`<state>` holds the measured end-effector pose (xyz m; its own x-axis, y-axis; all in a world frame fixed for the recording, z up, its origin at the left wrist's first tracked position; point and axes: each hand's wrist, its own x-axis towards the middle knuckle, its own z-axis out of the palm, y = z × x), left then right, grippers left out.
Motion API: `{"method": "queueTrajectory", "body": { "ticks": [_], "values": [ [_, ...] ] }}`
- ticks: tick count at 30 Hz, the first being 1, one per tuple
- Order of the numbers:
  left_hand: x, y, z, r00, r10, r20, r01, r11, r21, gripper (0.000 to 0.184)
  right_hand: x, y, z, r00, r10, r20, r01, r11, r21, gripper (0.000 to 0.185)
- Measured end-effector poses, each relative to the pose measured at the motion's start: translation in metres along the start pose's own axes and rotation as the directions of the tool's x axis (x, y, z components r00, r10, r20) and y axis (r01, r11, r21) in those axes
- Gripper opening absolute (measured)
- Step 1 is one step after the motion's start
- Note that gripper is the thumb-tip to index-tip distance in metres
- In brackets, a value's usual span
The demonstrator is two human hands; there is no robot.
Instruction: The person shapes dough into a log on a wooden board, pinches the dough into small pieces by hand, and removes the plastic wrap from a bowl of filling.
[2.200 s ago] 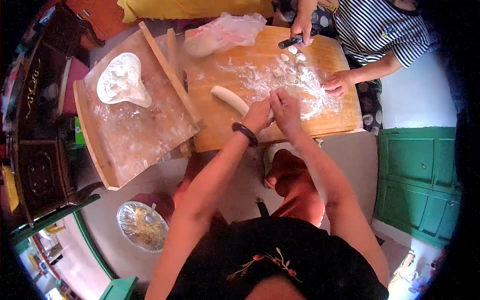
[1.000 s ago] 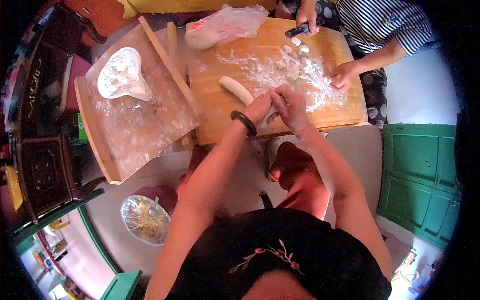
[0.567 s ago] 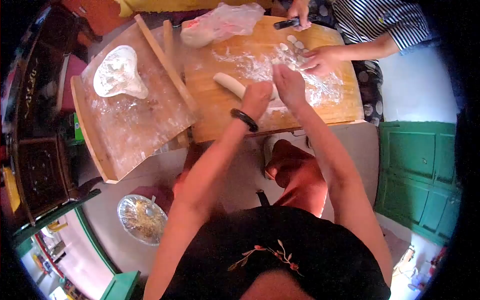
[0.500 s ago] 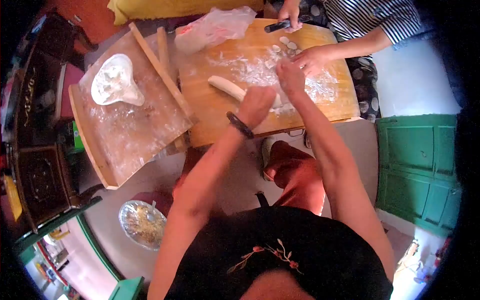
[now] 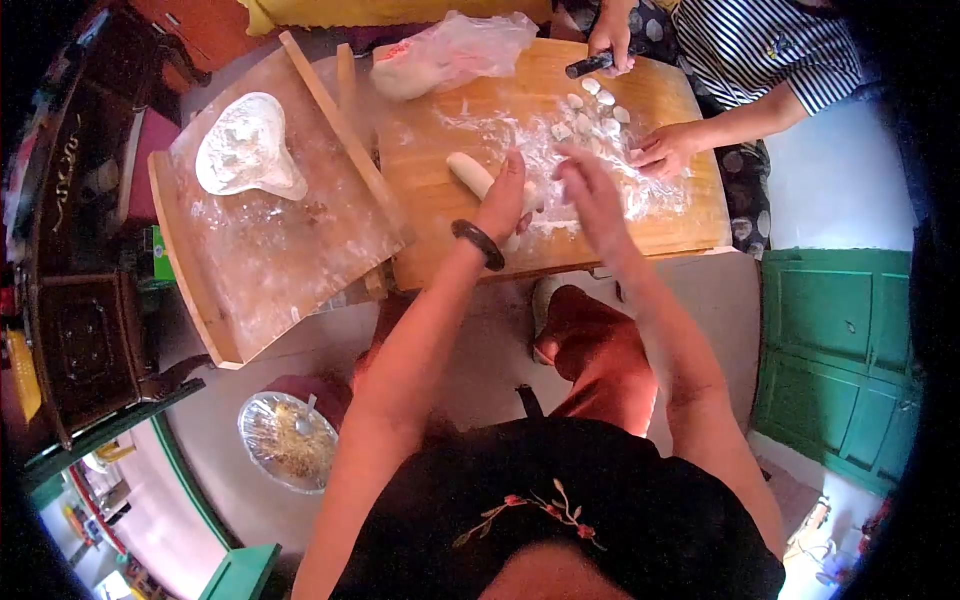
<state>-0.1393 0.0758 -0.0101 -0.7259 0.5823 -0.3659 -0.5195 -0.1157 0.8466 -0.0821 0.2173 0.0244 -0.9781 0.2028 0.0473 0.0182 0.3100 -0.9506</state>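
Note:
A pale dough roll (image 5: 468, 174) lies at a slant on the floured wooden board (image 5: 430, 232). Over its right part is my left hand (image 5: 503, 196), wearing a dark bracelet, palm turned right and fingers apart. It hides part of the roll. My right hand (image 5: 597, 200), smeared by motion, is just to the right with its fingers spread; nothing shows clearly in it. Small cut dough pieces (image 5: 611, 127) lie beyond it in loose flour. Another person's hand (image 5: 668, 150) rests near these pieces, while their other hand (image 5: 612, 45) holds a dark-handled tool (image 5: 590, 66).
A raised-edge wooden tray (image 5: 250, 260) at left carries a floury dough-like mass (image 5: 245, 145). A plastic bag (image 5: 455, 55) sits at the board's back edge. A foil-like bowl (image 5: 288, 442) is below left. Green cabinet doors (image 5: 830, 340) stand at right.
My hands have come apart; the left has opened from a fist over the roll. The roll's visible right end is shorter. The other person's near hand has moved right, uncovering dough pieces.

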Motion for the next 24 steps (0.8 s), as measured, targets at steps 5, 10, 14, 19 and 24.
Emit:
{"method": "queueTrajectory", "body": {
  "ticks": [5,10,14,19,24],
  "values": [
    [0.01,-0.018,0.0,0.982,-0.084,0.17,0.128,0.954,-0.271,0.068,-0.014,-0.014,0.017,0.955,-0.111,0.274,0.182,0.952,-0.248,0.033],
    [0.002,-0.01,0.007,0.997,-0.067,0.028,0.07,0.989,-0.131,0.063,-0.013,0.009,0.02,0.964,-0.189,0.185,0.242,0.913,-0.328,0.022],
    [0.016,-0.033,0.001,0.971,0.114,0.208,-0.132,0.988,0.075,0.058,-0.013,-0.012,0.021,0.994,0.047,0.095,-0.04,0.996,-0.074,0.015],
    [0.011,-0.022,0.0,0.988,-0.011,0.154,-0.014,0.987,0.159,0.055,-0.007,0.0,0.025,0.998,0.033,0.052,-0.035,0.999,0.038,0.016],
    [0.013,-0.035,0.001,0.924,0.364,0.114,-0.369,0.776,0.512,0.048,0.009,0.015,0.019,0.986,-0.161,-0.038,0.133,0.909,-0.395,0.033]
  ]
}}
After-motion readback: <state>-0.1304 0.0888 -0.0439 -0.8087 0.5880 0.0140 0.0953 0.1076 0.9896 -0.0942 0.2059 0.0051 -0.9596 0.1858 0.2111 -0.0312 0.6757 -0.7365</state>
